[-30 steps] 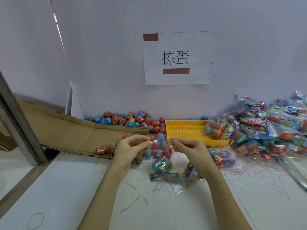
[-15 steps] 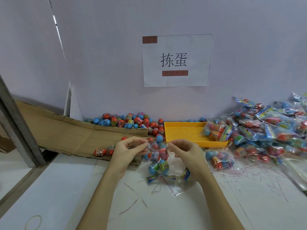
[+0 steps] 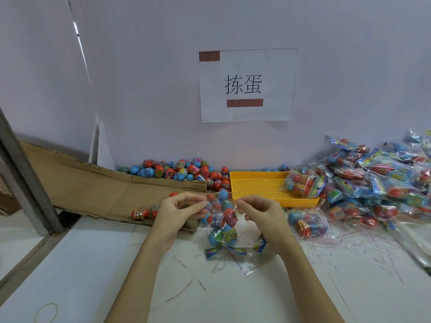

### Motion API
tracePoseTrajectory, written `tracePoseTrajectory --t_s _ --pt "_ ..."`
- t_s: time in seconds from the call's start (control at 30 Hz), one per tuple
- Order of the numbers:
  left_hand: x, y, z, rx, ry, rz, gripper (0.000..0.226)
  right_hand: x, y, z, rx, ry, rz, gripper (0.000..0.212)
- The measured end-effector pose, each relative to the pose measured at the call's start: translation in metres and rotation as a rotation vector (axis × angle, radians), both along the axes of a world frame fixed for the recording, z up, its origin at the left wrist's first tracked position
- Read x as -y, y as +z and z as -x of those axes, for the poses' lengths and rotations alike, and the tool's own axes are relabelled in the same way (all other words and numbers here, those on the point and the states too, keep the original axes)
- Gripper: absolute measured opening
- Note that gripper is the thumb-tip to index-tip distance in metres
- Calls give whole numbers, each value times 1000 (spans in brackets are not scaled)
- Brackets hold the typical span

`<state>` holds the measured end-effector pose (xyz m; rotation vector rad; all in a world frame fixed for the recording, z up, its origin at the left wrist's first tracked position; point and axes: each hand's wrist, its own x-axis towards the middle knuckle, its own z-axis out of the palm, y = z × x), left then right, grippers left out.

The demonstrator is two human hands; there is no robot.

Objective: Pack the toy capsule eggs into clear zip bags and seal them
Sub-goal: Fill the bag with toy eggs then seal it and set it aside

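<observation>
Fingers of the left hand [image 3: 179,209] pinch the left top corner of a clear zip bag [image 3: 221,220], and the right hand [image 3: 258,213] pinches the right top corner in the same way, so the bag hangs between both hands above the white table [image 3: 303,287]. I think it is held so because the mouth must stay straight and tight for pressing the zip closed; sealing seems the step in hand. Inside the bag I count about six capsule eggs, blue and red, but some hide behind others. Under it lie one or two empty bags with colourful header cards [image 3: 225,251]. On the cardboard sheet [image 3: 93,194] near the left hand rest about four loose eggs [image 3: 140,213]; many more, too many to count, are heaped along the wall [image 3: 182,171]. One yellow tray [image 3: 258,185] stands behind the right hand. At the right is a big pile of filled bags [image 3: 373,180], probably the finished ones.
</observation>
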<state>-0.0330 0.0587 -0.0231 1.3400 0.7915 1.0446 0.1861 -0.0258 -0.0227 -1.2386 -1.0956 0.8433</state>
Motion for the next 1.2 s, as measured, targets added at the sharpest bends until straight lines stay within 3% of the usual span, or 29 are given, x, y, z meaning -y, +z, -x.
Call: tracePoseTrajectory --t_s 0.63,0.8,0.97,1.07,1.2 --pt "-5 -3 9 -32 -56 -78 13 7 6 -7 -6 86 -18 16" --pt "-2 -1 11 -96 -23 -202 16 6 5 -9 39 77 -7 26" --pt "0 0 12 -202 32 -352 30 6 6 -7 104 57 22 24" --pt "0 1 13 -196 20 -363 24 7 7 -6 139 37 45 27" --pt "2 1 10 -209 49 -334 11 6 9 -4 47 21 46 30"
